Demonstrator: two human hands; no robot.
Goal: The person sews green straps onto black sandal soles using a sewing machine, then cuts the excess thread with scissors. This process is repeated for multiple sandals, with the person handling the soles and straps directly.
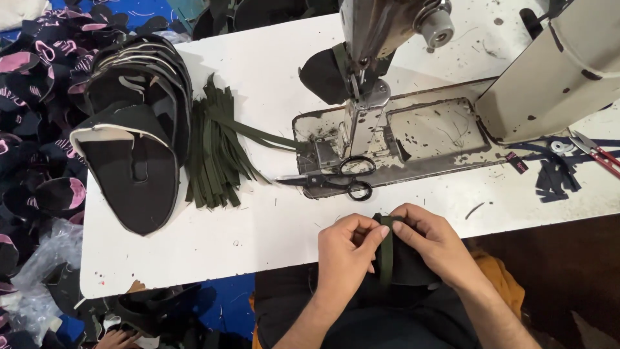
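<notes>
At the near edge of the white table (271,239), my left hand (345,252) and my right hand (433,242) together hold a black shoe-upper piece (413,268). A dark green strap (386,255) runs down over its middle. My left thumb and fingers pinch the strap's left side, and my right fingers pinch its top end. The lower part of the piece hangs below the table edge over my lap.
A stack of black shoe uppers (135,148) lies at the left, with a bundle of green straps (216,152) beside it. Black scissors (339,181) rest before the post sewing machine (378,71). Red-handled snips (597,152) and black scraps (555,181) lie right.
</notes>
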